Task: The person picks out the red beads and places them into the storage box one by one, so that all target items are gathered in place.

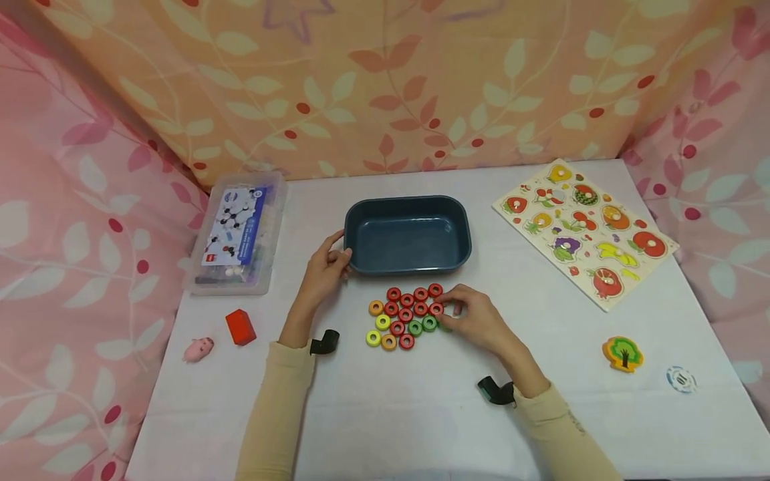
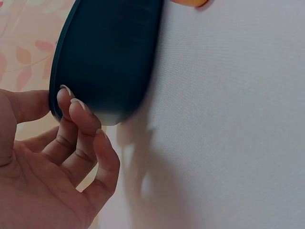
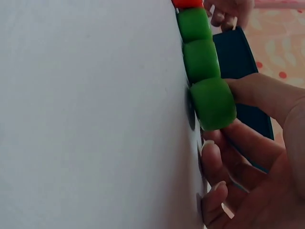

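A dark blue rectangular dish (image 1: 409, 244) stands on the white table. At its left end my left hand (image 1: 325, 270) grips the rim, the thumb on the edge and curled fingers by the outer wall (image 2: 107, 62). In front of the dish lies a cluster of ring-shaped beads in red (image 1: 406, 314), green (image 1: 415, 328), yellow (image 1: 382, 322) and orange (image 1: 388, 343). My right hand (image 1: 478, 318) is at the cluster's right side. Between its thumb and fingers it pinches a green bead (image 3: 213, 104), slightly tilted at the end of the green row. In the head view the fingers mostly cover that bead.
On the left are a clear plastic box (image 1: 234, 234), a red block (image 1: 240, 327) and a pink pig figure (image 1: 198, 349). A fruit puzzle board (image 1: 586, 230) lies at the back right. Nearer on that side sit a tree piece (image 1: 623, 354) and a round chip (image 1: 682, 379).
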Demonstrator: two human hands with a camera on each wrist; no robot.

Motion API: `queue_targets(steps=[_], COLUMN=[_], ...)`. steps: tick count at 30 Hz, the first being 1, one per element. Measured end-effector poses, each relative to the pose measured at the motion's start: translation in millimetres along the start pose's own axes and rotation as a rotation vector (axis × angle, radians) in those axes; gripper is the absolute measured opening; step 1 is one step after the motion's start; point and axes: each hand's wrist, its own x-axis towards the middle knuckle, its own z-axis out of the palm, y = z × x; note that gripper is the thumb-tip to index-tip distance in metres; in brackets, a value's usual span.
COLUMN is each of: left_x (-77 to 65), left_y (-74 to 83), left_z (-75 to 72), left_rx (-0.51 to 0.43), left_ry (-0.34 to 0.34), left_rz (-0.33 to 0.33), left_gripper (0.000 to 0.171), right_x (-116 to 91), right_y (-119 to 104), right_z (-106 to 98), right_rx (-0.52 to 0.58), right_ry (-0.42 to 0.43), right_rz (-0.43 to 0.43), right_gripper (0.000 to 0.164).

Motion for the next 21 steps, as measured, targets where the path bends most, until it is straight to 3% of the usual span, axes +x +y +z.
queue_targets(steps=[11,17,21], left_x=[-1.2,-1.8,-1.7], left_y=[1.1,0.7,1.2], left_z=[-0.4,0.2,1.4], left_rx=[-0.033,-0.039,-0.042], left_ry=[0.004,0.006,0.012], left_rz=[0.01,0.001,0.001], left_gripper=[0.051,0.05,0.049], right_x=[0.0,1.5,7.8], right_y=[-0.3,-3.8,-12.1], right_z=[6.9,-3.2,-15.0], right_rx=[-0.045,-0.01,0.059], right_ry=[0.03,0.032,0.052], right_rz=[-0.005,-0.01,-0.073], right_gripper=[0.025,0.025,0.025])
